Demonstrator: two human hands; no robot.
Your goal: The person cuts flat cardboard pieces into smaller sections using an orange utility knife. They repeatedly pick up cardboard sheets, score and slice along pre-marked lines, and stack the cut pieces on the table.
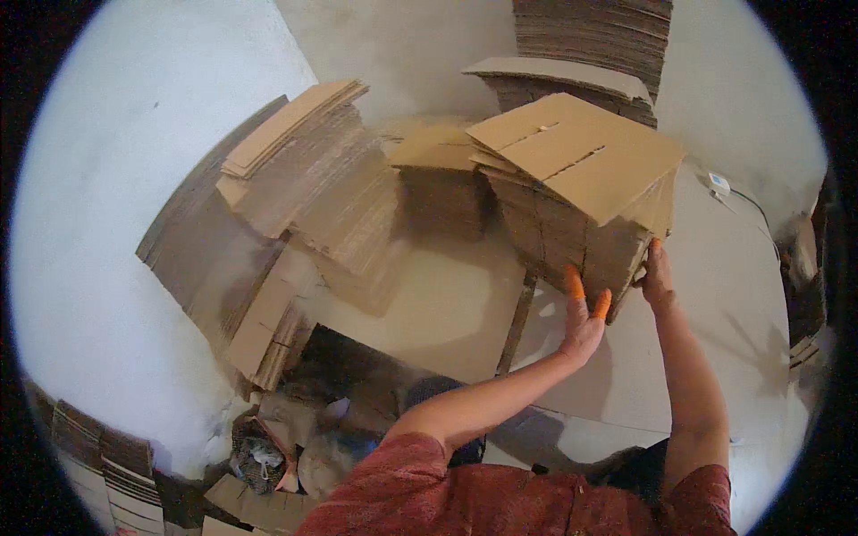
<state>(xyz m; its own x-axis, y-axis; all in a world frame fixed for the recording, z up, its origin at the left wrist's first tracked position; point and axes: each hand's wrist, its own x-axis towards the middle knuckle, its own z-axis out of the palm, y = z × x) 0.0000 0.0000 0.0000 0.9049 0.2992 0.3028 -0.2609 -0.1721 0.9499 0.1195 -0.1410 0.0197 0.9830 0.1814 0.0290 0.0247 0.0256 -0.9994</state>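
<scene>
A thick stack of flat brown cardboard sheets is tilted up off the surface in front of me. My left hand, with orange covers on two fingertips, presses against the stack's lower near side. My right hand grips the stack's right lower corner. Both arms reach forward from red sleeves.
More cardboard stacks stand behind and lean in a slumped pile at the left. A smaller stack sits in the middle. A pale work surface lies under the stack. Scraps and clutter lie on the floor at lower left.
</scene>
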